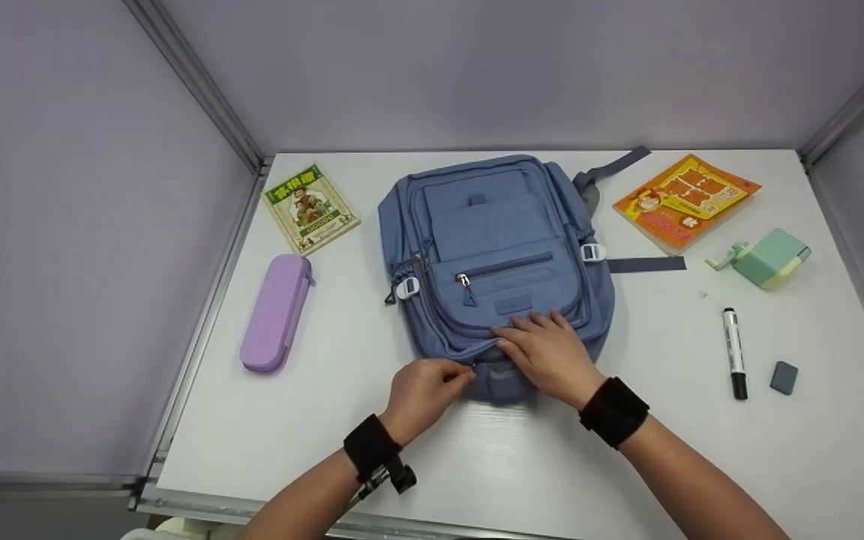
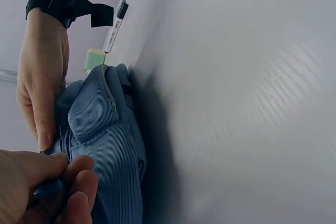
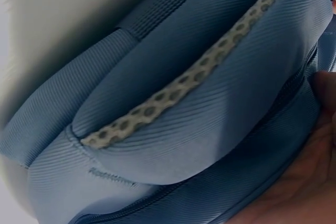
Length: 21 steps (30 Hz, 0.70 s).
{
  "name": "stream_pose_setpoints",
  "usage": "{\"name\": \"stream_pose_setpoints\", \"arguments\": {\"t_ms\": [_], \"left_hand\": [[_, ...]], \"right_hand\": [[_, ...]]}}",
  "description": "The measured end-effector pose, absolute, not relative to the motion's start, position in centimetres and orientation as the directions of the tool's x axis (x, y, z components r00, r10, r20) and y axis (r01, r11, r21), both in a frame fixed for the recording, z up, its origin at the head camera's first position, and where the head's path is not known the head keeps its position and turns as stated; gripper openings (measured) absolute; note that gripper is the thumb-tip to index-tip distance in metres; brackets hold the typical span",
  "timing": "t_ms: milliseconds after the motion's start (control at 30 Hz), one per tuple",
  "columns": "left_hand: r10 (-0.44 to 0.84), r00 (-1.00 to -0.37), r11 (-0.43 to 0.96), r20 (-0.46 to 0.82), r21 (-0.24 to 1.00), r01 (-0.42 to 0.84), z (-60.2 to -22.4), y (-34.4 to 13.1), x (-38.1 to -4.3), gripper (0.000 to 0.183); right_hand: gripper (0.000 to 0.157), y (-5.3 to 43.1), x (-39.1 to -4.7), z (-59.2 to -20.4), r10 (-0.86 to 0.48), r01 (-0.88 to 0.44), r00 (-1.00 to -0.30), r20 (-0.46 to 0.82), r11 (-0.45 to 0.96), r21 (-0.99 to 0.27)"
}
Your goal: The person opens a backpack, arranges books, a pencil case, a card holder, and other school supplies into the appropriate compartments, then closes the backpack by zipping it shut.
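A blue backpack (image 1: 488, 225) lies front side up on the white table, its lower end towards me. At that end my left hand (image 1: 422, 391) pinches a blue zipper pull (image 2: 48, 189), largely hidden by the fingers. A zipper (image 2: 65, 144) runs up from those fingertips in the left wrist view. My right hand (image 1: 554, 358) rests on the lower front of the backpack with fingers extended, just beside the left. The right wrist view shows the palm (image 3: 302, 192) against the fabric, near a mesh-edged pocket (image 3: 178, 87).
On the left lie a green-and-cream booklet (image 1: 312, 208) and a purple pencil case (image 1: 274, 315). To the right are orange books (image 1: 683, 202), a green pencil sharpener (image 1: 771, 259), a marker (image 1: 734, 352) and a dark eraser (image 1: 784, 377). Backpack straps (image 1: 646, 265) stretch towards the books.
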<state>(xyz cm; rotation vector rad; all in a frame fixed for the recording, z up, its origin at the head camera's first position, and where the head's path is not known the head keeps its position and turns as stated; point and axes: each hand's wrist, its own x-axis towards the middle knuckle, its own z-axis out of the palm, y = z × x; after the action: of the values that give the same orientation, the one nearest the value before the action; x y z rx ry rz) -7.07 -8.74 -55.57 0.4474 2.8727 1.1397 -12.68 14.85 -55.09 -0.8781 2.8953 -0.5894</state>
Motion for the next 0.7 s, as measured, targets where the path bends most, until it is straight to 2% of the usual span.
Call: {"name": "stream_pose_setpoints", "arguments": {"t_ms": [167, 400, 700], "left_hand": [[0.273, -0.961, 0.655, 0.039, 0.724, 0.215, -55.4, -8.5, -7.3, 0.015], [0.242, -0.97, 0.534, -0.012, 0.836, 0.123, -54.3, -8.3, -7.4, 0.017], [0.347, -0.933, 0.6, 0.098, 0.741, 0.302, -54.3, -6.6, -7.7, 0.018]], "right_hand": [[0.039, 14.9, -12.7, -55.2, -0.536, -0.506, -0.843, 0.043, 0.766, -0.397], [0.04, 14.7, -12.6, -54.7, -0.542, -0.511, -0.84, 0.037, 0.766, -0.39], [0.039, 14.1, -12.3, -54.7, -0.566, -0.535, -0.823, 0.035, 0.754, -0.382]]}}
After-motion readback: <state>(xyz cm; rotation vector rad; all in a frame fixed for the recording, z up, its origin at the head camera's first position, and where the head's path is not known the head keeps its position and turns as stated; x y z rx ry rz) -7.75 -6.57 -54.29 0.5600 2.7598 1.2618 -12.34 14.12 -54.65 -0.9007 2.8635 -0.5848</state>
